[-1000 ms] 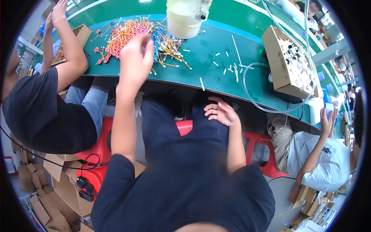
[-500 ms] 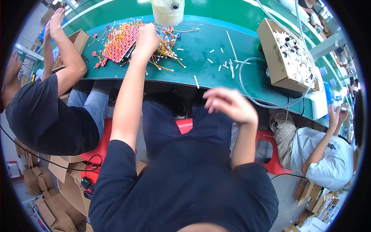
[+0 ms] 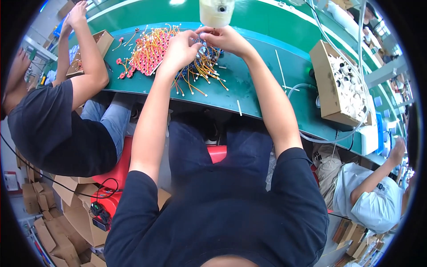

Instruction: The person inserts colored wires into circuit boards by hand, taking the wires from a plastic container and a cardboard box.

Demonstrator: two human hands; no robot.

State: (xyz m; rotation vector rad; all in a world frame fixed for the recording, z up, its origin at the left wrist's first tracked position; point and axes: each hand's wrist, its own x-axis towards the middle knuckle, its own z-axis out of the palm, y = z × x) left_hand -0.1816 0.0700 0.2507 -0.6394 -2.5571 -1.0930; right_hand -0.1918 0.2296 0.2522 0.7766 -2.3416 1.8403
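My left hand point(image 3: 181, 50) and my right hand point(image 3: 227, 41) meet over the far side of the green bench point(image 3: 253, 89), fingertips close together. Both have closed fingers; what sits in them, if anything, is too small to name. Beneath and around them lies a tangle of orange wires point(image 3: 195, 80) with white plug ends. Left of my left hand, red round-patterned boards point(image 3: 149, 55) with wires spread out in a sheet. Some small blue parts point(image 3: 205, 50) show between my hands. Just beyond the fingertips is a pale translucent tub point(image 3: 216, 12) with a dark round spot.
At right, a cardboard box point(image 3: 327, 84) holds many white parts point(image 3: 349, 86), with a clear hose point(image 3: 362, 53) looping past it. Thin white strips point(image 3: 239, 107) lie on the bench. Seated co-workers flank me: dark shirt point(image 3: 58, 133) left, light shirt point(image 3: 369, 191) right.
My right hand has risen from near the bench's front edge to join my left hand at the wire pile. The whole view has shifted slightly.
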